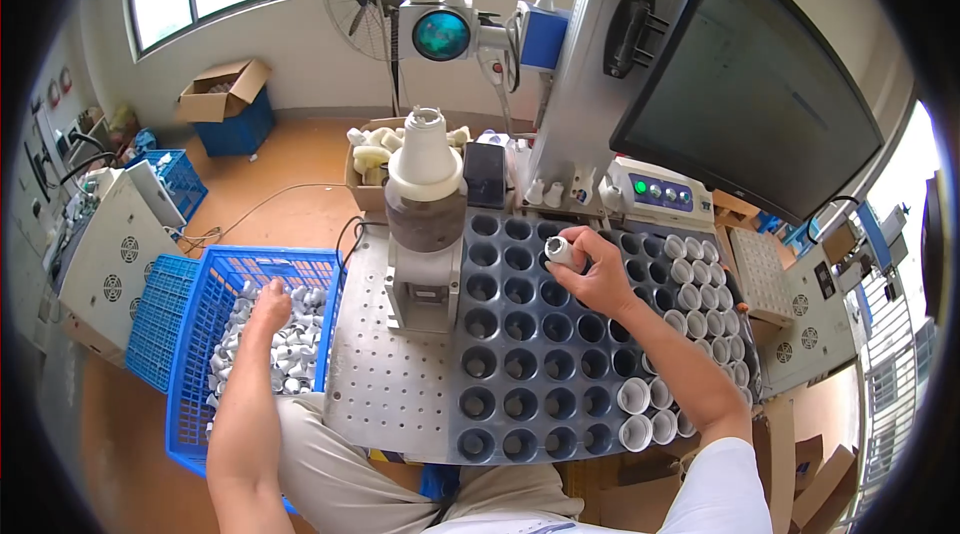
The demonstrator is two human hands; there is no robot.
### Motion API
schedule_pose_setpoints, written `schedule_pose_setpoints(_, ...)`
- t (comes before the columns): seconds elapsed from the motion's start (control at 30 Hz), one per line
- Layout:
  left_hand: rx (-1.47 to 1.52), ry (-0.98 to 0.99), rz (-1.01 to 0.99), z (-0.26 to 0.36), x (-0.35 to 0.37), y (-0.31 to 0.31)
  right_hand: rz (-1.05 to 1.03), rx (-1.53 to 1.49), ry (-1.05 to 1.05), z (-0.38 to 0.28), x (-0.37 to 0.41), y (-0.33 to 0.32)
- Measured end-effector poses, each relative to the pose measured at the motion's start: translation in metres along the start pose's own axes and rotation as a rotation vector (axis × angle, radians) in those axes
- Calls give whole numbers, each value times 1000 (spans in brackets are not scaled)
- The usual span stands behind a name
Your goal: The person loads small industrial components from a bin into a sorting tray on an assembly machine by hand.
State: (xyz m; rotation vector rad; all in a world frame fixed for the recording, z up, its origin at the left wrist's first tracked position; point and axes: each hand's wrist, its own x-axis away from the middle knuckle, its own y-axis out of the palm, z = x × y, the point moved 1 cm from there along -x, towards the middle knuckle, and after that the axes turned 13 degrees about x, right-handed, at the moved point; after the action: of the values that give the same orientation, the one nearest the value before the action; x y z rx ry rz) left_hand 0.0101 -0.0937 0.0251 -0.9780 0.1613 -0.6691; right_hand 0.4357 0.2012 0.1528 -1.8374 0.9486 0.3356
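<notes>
My right hand [598,274] pinches a small white plastic cup-shaped part [560,252] above the black tray [502,381]. The tray has rows of round holes, and white round cups [634,395] fill many holes on its right side. My left hand [271,308] is over the blue basket [187,374], its fingers drawn together at the heap of small white parts [292,352]. What those fingers hold, if anything, is hidden. Between my hands, a white cone-shaped piece [425,156] stands upright on a dark round holder [427,219].
A perforated metal plate [385,384] lies between basket and tray. A marking head with a round lens [441,35] hangs above the cone. Behind the tray stand a control box [655,189] and a large monitor [750,84]. A cardboard box [365,196] holds pale pieces.
</notes>
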Motion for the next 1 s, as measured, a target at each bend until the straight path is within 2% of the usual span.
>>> schedule_pose_setpoints(0.03,73,-52,-19,-7,-6,4,-18,-9,52,10,5,8)
schedule_pose_setpoints(0.2,41,-15,-1,2,3,2,-64,-70,302,28,12,21)
schedule_pose_setpoints(0.53,95,-27,-64,15,2,2,-50,-53,261,28,12,20)
schedule_pose_setpoints(0.63,18,48,-52,23,12,-3,-73,-51,285,27,13,20)
schedule_pose_setpoints(0.83,128,13,-95,5,-2,4,-68,-51,262,27,13,19)
schedule_pose_setpoints(0.93,84,96,35,3,-9,8,-94,-28,287,25,12,17)
schedule_pose_setpoints(1.0,177,192,90,13,-12,6,-96,-37,289,22,11,15)
